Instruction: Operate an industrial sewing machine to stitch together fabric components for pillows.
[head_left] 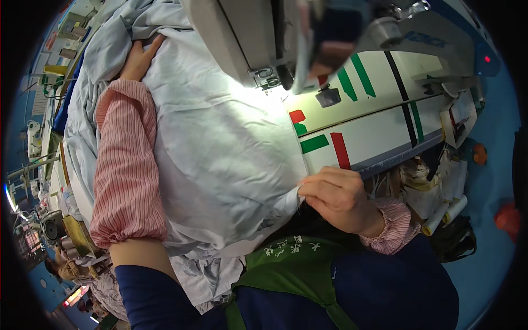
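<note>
Head view: white tabletop (385,129), marked with green, red and black tape strips (340,151); ruler (396,160) along near edge; blue floor (492,176) at right. Sewing machine (236,38), over the cloth. Cloth (225,148), pale blue-white: long axis from upper left down toward the person, right edge pointing from machine to right hand (336,195), fingers pinched closed on it. Left hand (141,58): laid on cloth, thumb spread from fingers.

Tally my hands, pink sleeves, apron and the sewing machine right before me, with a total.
Hands: 2, left hand and right hand
Pink sleeves: 2, left sleeve and right sleeve
Apron: 1
Sewing machine: 1
Total: 6
</note>
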{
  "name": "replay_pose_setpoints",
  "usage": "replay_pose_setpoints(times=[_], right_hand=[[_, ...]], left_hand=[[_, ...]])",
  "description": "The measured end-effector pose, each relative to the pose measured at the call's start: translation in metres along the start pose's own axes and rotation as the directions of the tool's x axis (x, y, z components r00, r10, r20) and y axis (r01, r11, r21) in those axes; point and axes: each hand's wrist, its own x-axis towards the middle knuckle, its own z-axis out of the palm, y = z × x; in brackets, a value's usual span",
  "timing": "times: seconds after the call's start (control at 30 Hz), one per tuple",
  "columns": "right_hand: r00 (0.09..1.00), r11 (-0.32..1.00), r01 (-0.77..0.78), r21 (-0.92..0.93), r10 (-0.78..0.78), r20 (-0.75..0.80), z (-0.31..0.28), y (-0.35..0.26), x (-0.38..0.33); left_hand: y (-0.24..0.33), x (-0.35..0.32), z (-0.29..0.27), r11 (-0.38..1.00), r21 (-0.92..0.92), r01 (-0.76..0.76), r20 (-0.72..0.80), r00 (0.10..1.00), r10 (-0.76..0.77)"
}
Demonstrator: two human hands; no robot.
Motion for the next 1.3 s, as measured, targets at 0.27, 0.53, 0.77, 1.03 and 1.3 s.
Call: replay_pose_setpoints(times=[0.27,0.53,0.77,1.03,1.3], right_hand=[[0.997,0.997,-0.072,-0.037,0.073,0.019,-0.001,0.018,0.04],[0.986,0.983,-0.168,-0.066,0.168,-0.019,-0.004,0.036,0.072],[0.998,0.976,-0.061,-0.209,0.054,-0.042,0.001,0.065,0.088],[0.988,0.919,0.058,-0.391,-0.107,-0.107,0.003,0.03,0.046],[0.988,0.96,0.103,-0.259,-0.129,-0.085,0.024,-0.032,0.005]], left_hand=[[-0.044,0.064,0.007,0.998,-0.055,-0.005,-0.011,1.0,0.004],[-0.069,0.107,0.009,0.999,0.046,-0.026,-0.026,0.999,0.027],[-0.127,0.16,0.017,0.991,0.131,-0.03,-0.03,0.999,0.034],[-0.094,0.167,0.016,0.966,0.258,-0.028,-0.047,0.998,0.042],[0.083,-0.112,-0.094,0.879,0.093,-0.469,-0.01,0.882,0.471]])
